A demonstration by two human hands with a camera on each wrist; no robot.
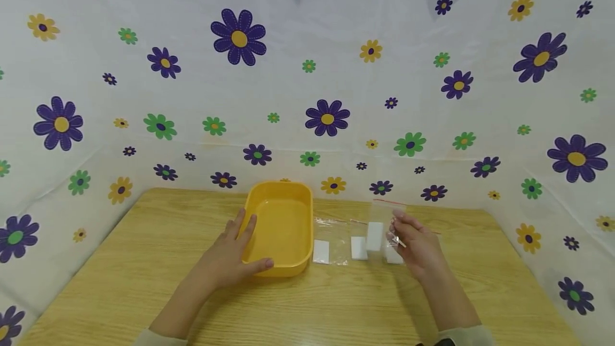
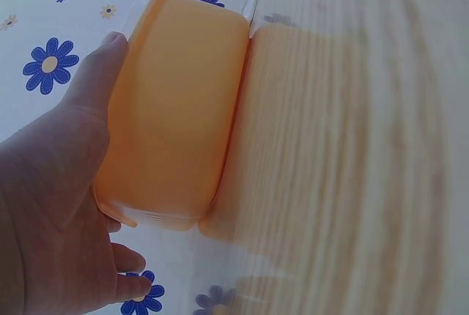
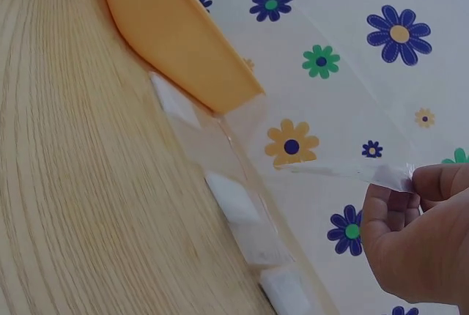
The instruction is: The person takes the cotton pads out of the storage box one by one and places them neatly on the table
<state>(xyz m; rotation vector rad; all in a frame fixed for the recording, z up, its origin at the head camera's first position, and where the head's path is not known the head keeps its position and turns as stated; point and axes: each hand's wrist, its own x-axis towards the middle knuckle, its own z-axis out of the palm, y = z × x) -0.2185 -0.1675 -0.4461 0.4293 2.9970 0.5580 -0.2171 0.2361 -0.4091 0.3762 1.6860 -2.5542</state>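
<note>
A yellow plastic tub [image 1: 281, 228] sits on the table. Spread over its left and near rim is my left hand [image 1: 223, 260], fingers fairly straight and the thumb by the near corner. In the left wrist view this hand [image 2: 69, 168] lies along the rim of the tub [image 2: 176, 110]. Between thumb and fingertips, my right hand [image 1: 420, 250] pinches the edge of a clear zip bag [image 1: 375, 236] with a white panel and a red seal line, lifted above the table. The right wrist view shows the raised bag [image 3: 359, 171] nearly edge-on, pinched by the hand [image 3: 418, 242].
Several similar clear bags lie in a row right of the tub: one beside it [image 1: 321, 251], another bag [image 1: 359, 248] further right, and one [image 1: 395, 255] partly behind my right hand. A flower-printed cloth [image 1: 288, 84] hangs behind the wooden table [image 1: 307, 308] and at both sides.
</note>
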